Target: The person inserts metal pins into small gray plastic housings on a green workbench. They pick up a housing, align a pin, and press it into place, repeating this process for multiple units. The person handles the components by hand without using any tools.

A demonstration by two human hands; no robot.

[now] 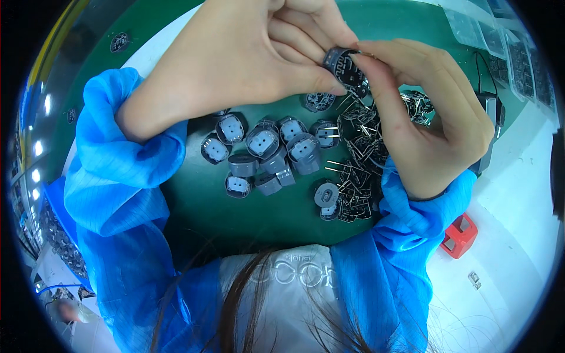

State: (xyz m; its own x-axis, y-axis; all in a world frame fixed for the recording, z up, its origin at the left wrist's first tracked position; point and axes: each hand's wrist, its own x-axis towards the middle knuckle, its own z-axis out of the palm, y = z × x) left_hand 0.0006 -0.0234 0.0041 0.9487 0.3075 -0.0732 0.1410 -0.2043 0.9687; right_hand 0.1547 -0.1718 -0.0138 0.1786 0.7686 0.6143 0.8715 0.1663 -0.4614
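Observation:
My left hand (247,62) reaches in from the left and grips a small round grey housing (340,62) between thumb and fingers. A black circuit board with light traces shows on the housing's face, turned toward the right. From the other side, my right hand (438,112) pinches a thin metal piece (368,55) with thumb and forefinger at the housing's upper edge. Below my hands lies a cluster of grey round housings (262,141), several with pale two-holed inserts. Beside them, partly under my right hand, is a heap of metal-pinned parts (356,191).
A green mat (247,217) covers the work area. Clear plastic boxes (521,65) of small parts stand far right, with a dark device and cable (494,109) nearer. A red holder (460,236) sits at right. At far left lies a round board (119,42); nearer is a blue bin (59,203).

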